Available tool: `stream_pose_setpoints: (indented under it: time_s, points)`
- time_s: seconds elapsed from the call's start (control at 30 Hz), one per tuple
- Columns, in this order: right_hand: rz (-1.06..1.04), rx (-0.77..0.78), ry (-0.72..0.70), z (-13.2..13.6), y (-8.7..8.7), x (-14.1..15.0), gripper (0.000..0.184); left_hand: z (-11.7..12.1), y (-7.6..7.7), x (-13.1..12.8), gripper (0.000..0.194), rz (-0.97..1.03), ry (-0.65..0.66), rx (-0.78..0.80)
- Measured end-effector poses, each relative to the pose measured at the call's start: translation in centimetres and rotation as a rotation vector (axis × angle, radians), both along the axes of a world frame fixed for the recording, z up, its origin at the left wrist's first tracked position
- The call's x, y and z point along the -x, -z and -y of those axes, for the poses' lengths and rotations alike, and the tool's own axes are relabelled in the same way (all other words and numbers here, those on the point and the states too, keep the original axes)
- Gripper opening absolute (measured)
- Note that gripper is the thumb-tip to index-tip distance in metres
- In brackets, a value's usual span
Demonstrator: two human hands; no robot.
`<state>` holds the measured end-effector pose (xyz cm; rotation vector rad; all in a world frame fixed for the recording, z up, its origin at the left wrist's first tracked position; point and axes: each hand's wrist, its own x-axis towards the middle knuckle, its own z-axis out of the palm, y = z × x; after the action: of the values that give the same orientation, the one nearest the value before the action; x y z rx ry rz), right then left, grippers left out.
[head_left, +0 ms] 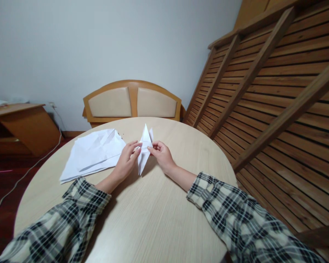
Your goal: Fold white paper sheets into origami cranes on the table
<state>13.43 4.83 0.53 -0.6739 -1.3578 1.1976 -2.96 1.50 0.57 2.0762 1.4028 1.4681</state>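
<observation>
A folded piece of white paper (145,144), with long pointed ends at its top and bottom, is held just above the round table (159,215). My left hand (128,156) grips its left edge, thumb and fingers closed around it. From the other side, my right hand (162,155) pinches the paper near its middle between thumb and fingers. A second narrow point shows behind the upper right of the paper. Part of each hand's fingertips is hidden behind the folds.
A stack of white paper sheets (94,151), the top one creased, lies left of my left hand. Beyond the table stands a wooden headboard (133,87) with cream panels. Slatted wood (276,98) leans along the right. At left are a desk (27,124) and a white cable (30,170).
</observation>
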Motion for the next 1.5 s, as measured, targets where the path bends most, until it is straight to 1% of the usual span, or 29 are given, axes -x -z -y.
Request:
stream_pose_setpoints:
  time_s: [0.07, 0.1, 0.17, 0.27, 0.33, 0.43, 0.53, 0.63, 0.73, 0.93, 1.0, 1.03, 1.1, 1.17, 1.2, 1.3, 1.33, 1.4, 1.5]
  points:
    - [0.045, -0.080, 0.050, 0.3, -0.1, 0.1, 0.021, 0.1, 0.0, -0.1, 0.038, -0.106, -0.039, -0.076]
    - [0.075, -0.129, 0.076, 0.5, -0.2, 0.1, 0.019, 0.2, -0.1, -0.1, 0.039, -0.144, -0.031, -0.095]
    - [0.149, -0.239, 0.122, 1.0, -0.3, 0.2, 0.014, 0.4, -0.2, -0.4, 0.039, -0.169, 0.056, -0.086]
    - [0.244, -0.380, 0.151, 1.8, -0.7, 0.1, 0.009, 0.7, -0.5, -0.9, 0.041, -0.065, 0.199, 0.003]
    - [0.289, -0.449, 0.128, 2.2, -1.0, -0.1, 0.014, 0.8, -0.6, -1.1, 0.041, 0.048, 0.230, 0.064]
    - [0.321, -0.525, 0.097, 2.4, -1.1, -0.1, 0.022, 0.8, -0.8, -1.1, 0.034, 0.163, 0.245, 0.110]
    - [0.271, -0.515, 0.126, 2.3, -0.9, 0.0, 0.023, 0.6, -0.8, -0.9, 0.029, 0.240, 0.186, 0.142]
    - [0.238, -0.467, 0.237, 2.0, -0.6, 0.1, 0.021, 0.5, -0.6, -0.6, 0.035, 0.322, 0.121, 0.211]
    - [0.252, -0.429, 0.309, 1.5, -0.5, -0.1, 0.025, 0.3, -0.2, -0.6, 0.034, 0.423, 0.107, 0.266]
    - [0.237, -0.339, 0.280, 0.9, 0.1, -0.2, 0.026, -0.2, 0.2, -0.7, 0.025, 0.660, 0.146, 0.338]
    - [0.250, -0.323, 0.256, 1.0, 0.1, -0.2, 0.024, -0.2, 0.1, -0.8, 0.028, 0.715, 0.158, 0.358]
    - [0.260, -0.320, 0.242, 1.1, 0.1, -0.2, 0.022, -0.1, 0.0, -0.8, 0.034, 0.730, 0.164, 0.367]
    - [0.280, -0.323, 0.211, 1.2, 0.0, -0.2, 0.019, 0.2, -0.3, -0.8, 0.048, 0.728, 0.164, 0.386]
    - [0.294, -0.334, 0.194, 1.3, -0.1, -0.3, 0.019, 0.4, -0.4, -0.8, 0.055, 0.676, 0.174, 0.398]
    - [0.301, -0.341, 0.193, 1.4, -0.1, -0.3, 0.019, 0.5, -0.4, -0.8, 0.053, 0.635, 0.183, 0.394]
    - [0.325, -0.376, 0.221, 1.4, -0.2, -0.3, 0.019, 0.4, -0.2, -0.8, 0.035, 0.532, 0.216, 0.346]
    - [0.336, -0.393, 0.233, 1.5, -0.2, -0.4, 0.021, 0.3, -0.2, -0.8, 0.033, 0.507, 0.224, 0.330]
    - [0.359, -0.432, 0.248, 1.6, -0.2, -0.3, 0.025, 0.3, -0.1, -0.8, 0.036, 0.452, 0.231, 0.308]
    - [0.377, -0.474, 0.269, 1.7, -0.1, -0.3, 0.029, 0.2, -0.1, -0.9, 0.048, 0.335, 0.231, 0.278]
